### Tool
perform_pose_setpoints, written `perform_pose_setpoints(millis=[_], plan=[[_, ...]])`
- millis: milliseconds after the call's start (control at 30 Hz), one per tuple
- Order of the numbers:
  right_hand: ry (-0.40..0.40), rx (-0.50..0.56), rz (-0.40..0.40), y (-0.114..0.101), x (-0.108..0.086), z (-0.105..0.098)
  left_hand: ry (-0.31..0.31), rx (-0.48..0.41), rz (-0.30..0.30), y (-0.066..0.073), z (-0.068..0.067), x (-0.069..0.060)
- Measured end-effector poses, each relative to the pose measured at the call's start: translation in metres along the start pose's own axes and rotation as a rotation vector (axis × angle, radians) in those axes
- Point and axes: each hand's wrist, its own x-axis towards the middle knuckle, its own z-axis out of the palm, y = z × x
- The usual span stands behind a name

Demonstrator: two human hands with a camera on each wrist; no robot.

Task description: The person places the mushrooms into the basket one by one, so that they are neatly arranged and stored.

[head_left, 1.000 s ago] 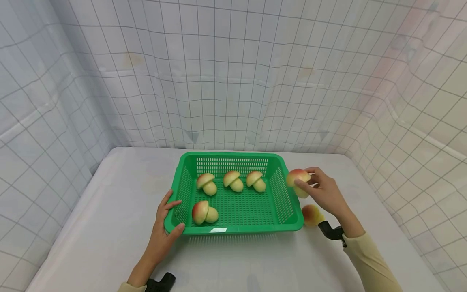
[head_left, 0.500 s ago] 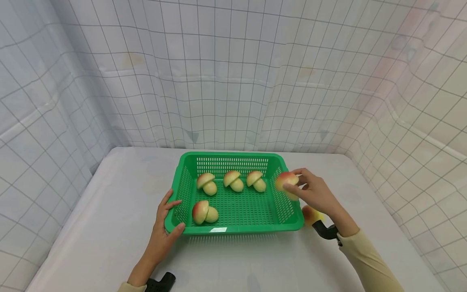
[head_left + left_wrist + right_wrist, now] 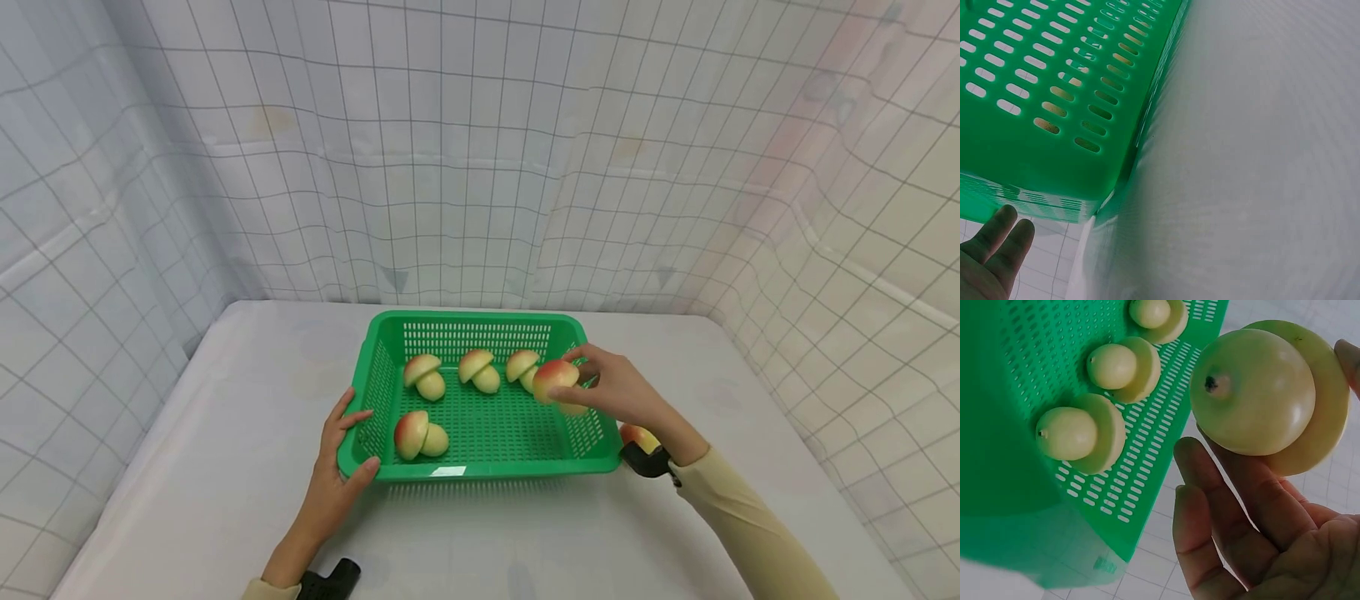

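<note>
My right hand (image 3: 617, 385) pinches a toy mushroom (image 3: 556, 382) by its red-and-yellow cap, above the right part of a green plastic basket (image 3: 487, 472). In the right wrist view the pale round stem of this mushroom (image 3: 1254, 394) faces the camera. My left hand (image 3: 335, 475) rests on the basket's left rim, thumb at the front corner and fingers along the side. Inside the basket lie three mushrooms in a back row, among them a middle mushroom (image 3: 480, 372), and one front-left mushroom (image 3: 422, 436). The left wrist view shows two fingertips (image 3: 1019, 234) beside the basket wall.
Another red-and-yellow mushroom (image 3: 639, 437) lies on the white-covered table (image 3: 225, 433) just right of the basket, partly hidden by the right wrist's black camera mount (image 3: 647, 461). White gridded curtains (image 3: 480, 167) stand behind and at both sides.
My right hand has carried its mushroom leftward, from outside the basket's right rim to over its inside. The left hand and the basket have stayed in place.
</note>
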Motion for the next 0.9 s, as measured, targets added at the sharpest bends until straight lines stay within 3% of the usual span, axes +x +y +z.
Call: perform_pose_setpoints(millis=[300,500,700,900], plan=[[-0.099,0.017,0.006,-0.015,0.017,0.011,0.000,0.016,-0.002,0.000,0.000,0.000],[-0.208,0.064,-0.013,-0.023,0.030,0.020,0.000,0.014,-0.002,-0.001,0.000,0.000],[-0.297,0.101,-0.040,-0.023,0.043,0.031,0.000,0.018,-0.011,-0.001,-0.001,0.000],[-0.346,0.074,-0.036,-0.023,0.051,0.040,0.000,0.022,-0.008,-0.001,0.000,0.000]])
